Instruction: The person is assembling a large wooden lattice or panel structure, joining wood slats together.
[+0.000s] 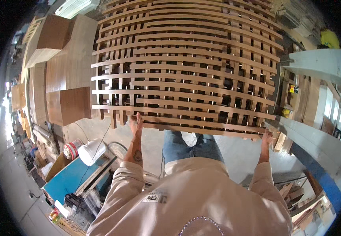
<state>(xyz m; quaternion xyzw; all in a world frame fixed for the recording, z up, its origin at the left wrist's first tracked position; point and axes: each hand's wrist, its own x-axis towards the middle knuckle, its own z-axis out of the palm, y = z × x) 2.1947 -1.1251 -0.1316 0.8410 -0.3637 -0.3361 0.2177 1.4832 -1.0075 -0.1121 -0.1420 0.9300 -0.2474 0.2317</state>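
A large stack of brown wooden slats [178, 59], laid crosswise in open layers, fills the upper middle in front of me. At its near edge my left hand [136, 122] is closed around the left end of a wooden slat [170, 126], thumb on top. My right hand [268, 137] is closed at the right end of the near edge, beside the slat's other end. Both arms reach forward and apart. The fingers under the wood are hidden, and the slat seems to lie level, close to the stack.
Wrapped brown blocks [66, 74] stand close on the left. Nearer are a white bucket [92, 152], a red-and-white bucket [73, 148] and a blue-topped table [70, 179]. A pale beam [308, 135] runs along the right. Someone in yellow [329, 38] is at the far right.
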